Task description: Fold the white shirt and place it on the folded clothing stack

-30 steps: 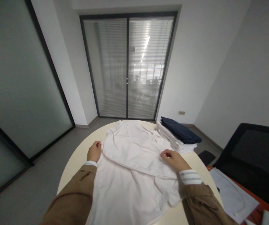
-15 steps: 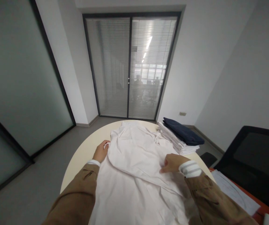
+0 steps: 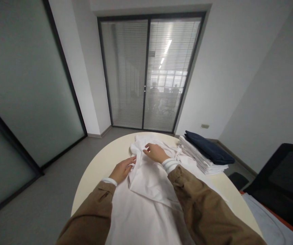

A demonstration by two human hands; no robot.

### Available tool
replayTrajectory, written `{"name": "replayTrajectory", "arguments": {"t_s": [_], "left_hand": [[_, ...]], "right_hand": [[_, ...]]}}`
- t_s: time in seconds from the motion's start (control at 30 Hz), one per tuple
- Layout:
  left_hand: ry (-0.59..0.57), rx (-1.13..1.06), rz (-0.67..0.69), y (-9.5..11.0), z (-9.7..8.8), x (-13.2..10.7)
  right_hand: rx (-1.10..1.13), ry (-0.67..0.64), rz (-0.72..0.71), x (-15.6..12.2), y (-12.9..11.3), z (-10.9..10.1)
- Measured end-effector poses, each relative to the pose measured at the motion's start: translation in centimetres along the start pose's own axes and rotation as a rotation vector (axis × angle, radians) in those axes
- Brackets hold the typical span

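A white shirt lies spread over the round table, its upper part folded and wrinkled, its lower part running toward me. At its left edge, my left hand is closed on a raised fold of the cloth, fingertips against the fabric. My right hand is over the upper part of the shirt, just right of the left hand. Its fingers are bent but apart, with no cloth visibly gripped between them. My right forearm hides part of the shirt's right side.
A stack of folded white clothes with a folded navy garment on top stands at the right edge of the cream table. A black mesh chair is at the right, near a pale cloth on an orange surface. Blinds-covered glass doors stand behind.
My right hand has moved left and away from me, from the shirt's right side to near its upper left. My left hand has shifted right, bringing the shirt's left edge inward.
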State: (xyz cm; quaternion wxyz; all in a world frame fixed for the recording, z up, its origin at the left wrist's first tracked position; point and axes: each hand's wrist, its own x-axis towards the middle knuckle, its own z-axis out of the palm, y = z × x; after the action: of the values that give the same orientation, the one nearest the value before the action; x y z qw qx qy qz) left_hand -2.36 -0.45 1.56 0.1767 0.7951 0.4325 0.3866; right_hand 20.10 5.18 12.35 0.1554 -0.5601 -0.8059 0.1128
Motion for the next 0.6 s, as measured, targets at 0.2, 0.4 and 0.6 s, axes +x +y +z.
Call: {"name": "replayTrajectory", "arguments": {"t_s": [0.2, 0.4, 0.6], "left_hand": [[-0.054, 0.023, 0.024, 1.0, -0.3, 0.1], [-0.059, 0.019, -0.013, 1.3, -0.5, 0.3], [0.313, -0.074, -0.247, -0.6, -0.3, 0.8]], "right_hand": [[0.157, -0.046, 0.084, 4.4, -1.0, 3.8], [0.406, -0.041, 0.11, 6.5, -0.3, 6.2], [0.672, 0.085, 0.1, 8.1, 1.7, 5.7]]}}
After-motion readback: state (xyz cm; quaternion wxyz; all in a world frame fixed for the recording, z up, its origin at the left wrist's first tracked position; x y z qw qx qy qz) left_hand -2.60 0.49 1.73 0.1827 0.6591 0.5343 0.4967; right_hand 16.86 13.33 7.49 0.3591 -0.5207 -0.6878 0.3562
